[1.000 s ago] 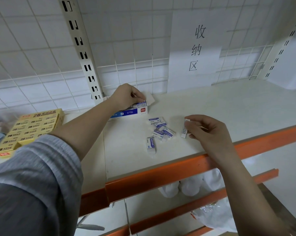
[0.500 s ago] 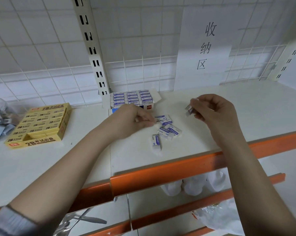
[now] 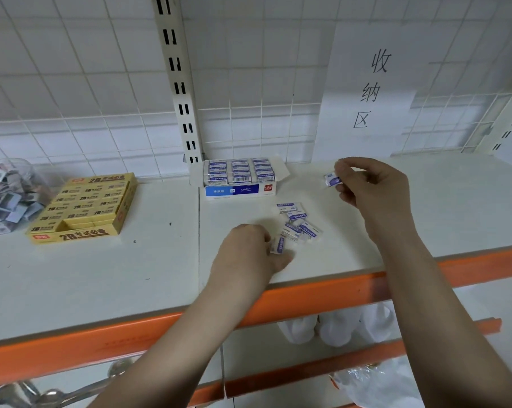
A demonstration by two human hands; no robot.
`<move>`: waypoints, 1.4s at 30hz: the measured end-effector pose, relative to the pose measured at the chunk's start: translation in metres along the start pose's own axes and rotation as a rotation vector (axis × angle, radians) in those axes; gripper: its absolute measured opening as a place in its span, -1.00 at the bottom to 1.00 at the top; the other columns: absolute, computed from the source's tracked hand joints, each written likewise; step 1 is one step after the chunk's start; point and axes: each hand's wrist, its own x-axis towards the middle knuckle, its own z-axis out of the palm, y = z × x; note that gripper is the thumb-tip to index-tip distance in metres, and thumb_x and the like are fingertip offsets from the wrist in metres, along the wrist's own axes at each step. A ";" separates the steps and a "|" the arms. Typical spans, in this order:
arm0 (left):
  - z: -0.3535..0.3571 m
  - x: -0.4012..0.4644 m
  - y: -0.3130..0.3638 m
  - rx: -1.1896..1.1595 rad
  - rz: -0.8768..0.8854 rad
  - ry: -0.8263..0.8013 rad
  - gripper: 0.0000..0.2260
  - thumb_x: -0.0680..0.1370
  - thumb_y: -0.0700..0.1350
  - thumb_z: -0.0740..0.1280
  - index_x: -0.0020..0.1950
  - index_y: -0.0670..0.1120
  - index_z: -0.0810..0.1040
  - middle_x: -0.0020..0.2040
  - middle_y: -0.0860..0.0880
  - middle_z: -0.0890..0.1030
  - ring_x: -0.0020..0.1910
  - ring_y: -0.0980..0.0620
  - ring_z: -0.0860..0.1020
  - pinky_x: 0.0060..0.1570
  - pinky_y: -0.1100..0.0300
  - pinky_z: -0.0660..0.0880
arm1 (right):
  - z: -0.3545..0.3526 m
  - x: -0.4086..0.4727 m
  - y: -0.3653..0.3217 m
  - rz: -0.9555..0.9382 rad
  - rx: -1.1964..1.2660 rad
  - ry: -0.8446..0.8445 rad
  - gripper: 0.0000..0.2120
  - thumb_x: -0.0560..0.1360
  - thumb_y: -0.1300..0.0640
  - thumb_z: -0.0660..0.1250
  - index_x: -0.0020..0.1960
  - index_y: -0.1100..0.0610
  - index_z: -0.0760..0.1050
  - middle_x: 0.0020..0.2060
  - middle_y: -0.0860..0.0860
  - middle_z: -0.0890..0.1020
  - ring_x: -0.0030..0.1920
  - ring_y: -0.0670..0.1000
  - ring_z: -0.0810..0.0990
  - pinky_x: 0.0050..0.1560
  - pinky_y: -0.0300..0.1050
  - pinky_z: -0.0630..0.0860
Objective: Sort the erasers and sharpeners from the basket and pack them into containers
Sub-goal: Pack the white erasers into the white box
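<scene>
Several loose white-and-blue erasers [image 3: 297,222] lie in a small heap on the white shelf [image 3: 160,260]. My left hand [image 3: 249,254] is down at the heap's near left corner, its fingers closing round one eraser [image 3: 279,245] there. My right hand [image 3: 372,189] is raised above the shelf to the right and pinches another eraser [image 3: 331,180] between thumb and fingers. Behind the heap stands an open blue-and-white box [image 3: 239,189] filled with rows of the same erasers.
A yellow box of 2B erasers [image 3: 85,209] sits at the left. A clear container of sharpeners [image 3: 7,195] stands at the far left. An orange rail [image 3: 307,298] edges the shelf front. A wire grid wall with a paper sign [image 3: 369,89] backs the shelf.
My left hand left the blue box, crossed the heap and came down on the nearest eraser. My right hand lifted its eraser up and back. The view shifted right.
</scene>
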 end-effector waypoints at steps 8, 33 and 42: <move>-0.016 -0.009 -0.018 -0.001 -0.070 0.052 -0.79 0.48 0.10 0.34 -0.06 0.00 0.65 -0.14 0.04 0.63 -0.10 0.02 0.55 -0.19 0.24 0.44 | 0.014 0.009 0.004 0.035 0.028 -0.139 -0.94 0.48 0.31 0.36 -0.08 0.20 0.58 -0.41 0.03 0.65 -0.29 -0.06 0.66 -0.12 -0.22 0.60; -0.070 -0.050 -0.079 -0.159 -0.170 0.416 -0.89 0.46 -0.04 0.41 -0.03 0.03 0.65 -0.22 0.17 0.58 -0.18 0.24 0.51 -0.30 0.50 0.32 | 0.145 0.042 0.030 -0.192 -0.607 -0.624 -0.78 0.47 0.09 0.41 0.01 0.23 0.60 -0.14 0.10 0.66 -0.14 0.01 0.58 -0.16 -0.21 0.43; -0.076 -0.046 -0.084 -0.187 -0.148 0.437 -0.91 0.46 -0.08 0.42 -0.06 0.05 0.64 -0.17 0.08 0.60 -0.16 0.16 0.54 -0.20 0.29 0.43 | 0.156 0.048 0.030 -0.204 -0.756 -0.614 -0.81 0.52 0.13 0.31 -0.03 0.19 0.66 -0.06 0.11 0.67 -0.14 0.01 0.55 -0.24 -0.15 0.38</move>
